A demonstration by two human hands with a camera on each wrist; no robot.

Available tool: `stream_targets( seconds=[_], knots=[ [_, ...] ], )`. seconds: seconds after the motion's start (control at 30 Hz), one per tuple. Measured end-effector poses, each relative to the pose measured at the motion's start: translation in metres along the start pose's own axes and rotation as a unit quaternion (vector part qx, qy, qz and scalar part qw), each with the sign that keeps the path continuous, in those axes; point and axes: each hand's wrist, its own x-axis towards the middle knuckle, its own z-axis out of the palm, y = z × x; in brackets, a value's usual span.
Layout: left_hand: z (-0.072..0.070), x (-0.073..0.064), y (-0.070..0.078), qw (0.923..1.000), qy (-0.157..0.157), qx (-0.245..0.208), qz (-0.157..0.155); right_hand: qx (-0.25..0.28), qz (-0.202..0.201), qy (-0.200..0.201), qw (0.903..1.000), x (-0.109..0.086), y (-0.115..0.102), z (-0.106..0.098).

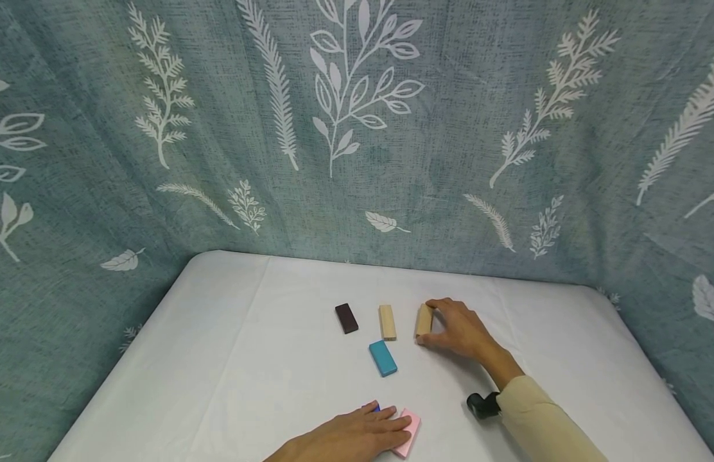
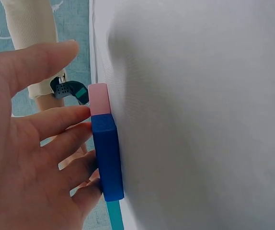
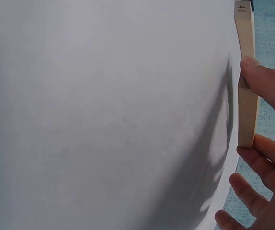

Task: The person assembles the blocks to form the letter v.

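Head view: right hand (image 1: 460,328), fingers clamped on both ends of the first wooden block (image 1: 424,321) at the white table (image 1: 247,385), near a second wooden block (image 1: 387,323), a brown block (image 1: 347,319) and a light-blue block (image 1: 383,358). Left wrist view: left hand (image 2: 27,153), fingers apart, tips touching pink block (image 2: 99,99) and dark-blue block (image 2: 108,160). Right wrist view: first wooden block between thumb and fingertips.

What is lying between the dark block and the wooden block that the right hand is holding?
Another wooden block lies there, apart from both the dark block and the held block; the head view shows it.
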Motion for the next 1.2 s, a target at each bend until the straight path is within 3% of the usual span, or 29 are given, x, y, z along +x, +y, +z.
stream_targets(
  seconds=[0.37, 0.6, 1.2],
  knots=[
    [0.001, -0.002, 0.0, 0.9999, 0.002, -0.013, -0.005, -0.023, -0.001, 0.018, 0.9996, -0.014, -0.008, -0.002],
    [0.001, -0.001, 0.0, 0.9999, 0.011, 0.009, 0.005, -0.043, -0.01, 0.025, 0.9987, -0.027, -0.014, -0.004],
    [-0.001, -0.002, 0.001, 0.9999, 0.006, 0.008, -0.001, -0.065, -0.023, 0.033, 0.9971, -0.059, -0.034, -0.001]
  ],
)
